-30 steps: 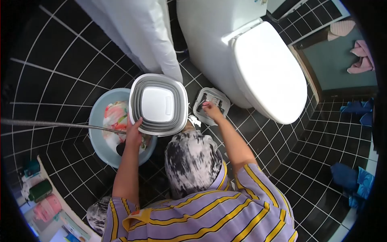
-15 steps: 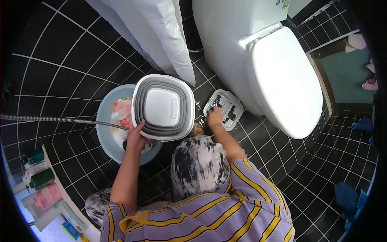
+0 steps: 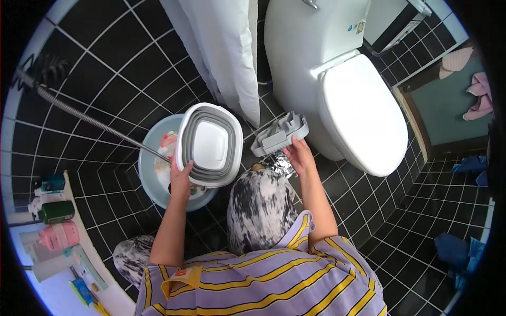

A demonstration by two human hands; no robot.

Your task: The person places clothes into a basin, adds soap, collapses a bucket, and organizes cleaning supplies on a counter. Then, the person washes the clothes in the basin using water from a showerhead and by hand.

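The left hand [image 3: 181, 179] pinches a grey-and-white basin [image 3: 211, 145] partly over a blue tub [image 3: 149, 179], and the right hand [image 3: 301, 155] pinches a grey tray [image 3: 286, 138] farther right.

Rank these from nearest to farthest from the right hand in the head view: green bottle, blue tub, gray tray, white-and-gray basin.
1. Gray tray: in the right hand.
2. White-and-gray basin: to its left.
3. Blue tub: farther left, partly hidden by the basin.
4. Green bottle: far left.
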